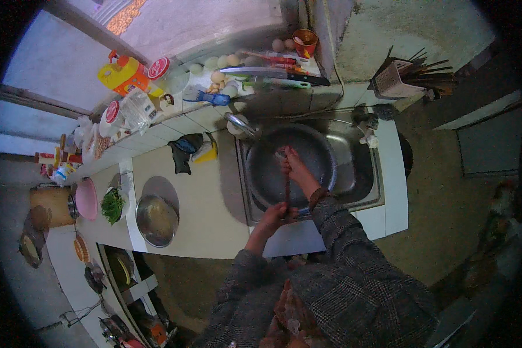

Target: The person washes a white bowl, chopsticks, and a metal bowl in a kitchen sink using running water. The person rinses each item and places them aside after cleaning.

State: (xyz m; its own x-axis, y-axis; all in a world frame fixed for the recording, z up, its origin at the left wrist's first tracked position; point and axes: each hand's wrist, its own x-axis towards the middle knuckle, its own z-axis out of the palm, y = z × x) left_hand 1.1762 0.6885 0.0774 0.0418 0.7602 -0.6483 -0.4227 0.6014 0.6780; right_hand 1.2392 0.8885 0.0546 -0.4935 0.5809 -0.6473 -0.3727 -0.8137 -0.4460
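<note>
Both hands are over a large dark round basin (261, 174) that sits in a stainless steel sink (376, 187). My right hand (293, 164) is closed around the upper end of a long, thin reddish-brown item (287, 187), above the middle of the basin. My left hand (277, 214) holds its lower end at the basin's near rim. The item runs nearly straight between the hands, and I cannot tell exactly what it is. Something pale shows by my right fingertips, too blurred to name. A chrome faucet (241, 123) reaches over the basin's far left rim.
A metal bowl (157, 221), green leafy vegetables (112, 205) and a pink basin (86, 198) stand on the counter to the left. Dark cloths (184, 150) hang by the tiled ledge. The ledge bears a large knife (261, 71), eggs and jars. A chopstick holder (395, 80) is at right.
</note>
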